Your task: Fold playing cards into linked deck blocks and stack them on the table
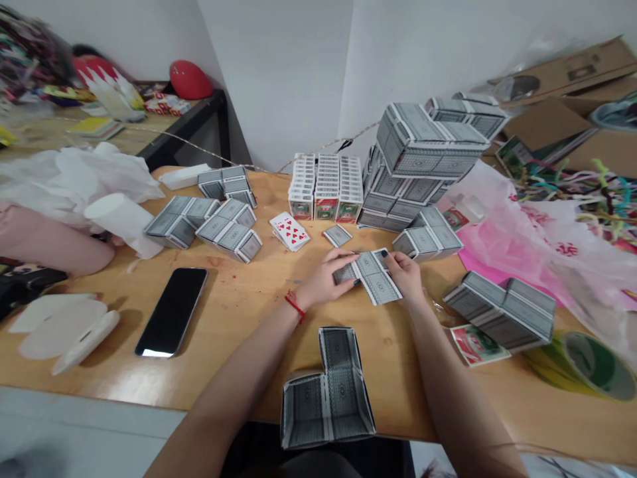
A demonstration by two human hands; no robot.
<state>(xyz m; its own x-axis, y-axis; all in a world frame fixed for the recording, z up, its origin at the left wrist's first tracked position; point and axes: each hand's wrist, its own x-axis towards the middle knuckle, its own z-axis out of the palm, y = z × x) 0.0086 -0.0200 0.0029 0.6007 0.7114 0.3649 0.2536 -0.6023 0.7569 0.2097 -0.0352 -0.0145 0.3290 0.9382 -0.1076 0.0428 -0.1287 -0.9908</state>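
Note:
My left hand (331, 275) and my right hand (405, 272) meet over the middle of the table, both closed on a few grey-backed playing cards (379, 279) that overlap crosswise. The left fingers pinch the cards' left end, while the right thumb presses on their upper right. Just beyond lie a face-up stack of playing cards (290, 232) with red hearts on top and a small grey-backed card piece (337, 235). Between my forearms, at the table's front edge, sits an L-shaped block of folded cards (328, 388).
Card blocks (229, 229) stand at left, beside a phone (172, 312). Behind my hands are rows of boxed card decks (326, 189) and a tall stack of card blocks (428, 143). At right are another card block (502, 309), a tape roll (587, 362) and pink plastic (522, 226).

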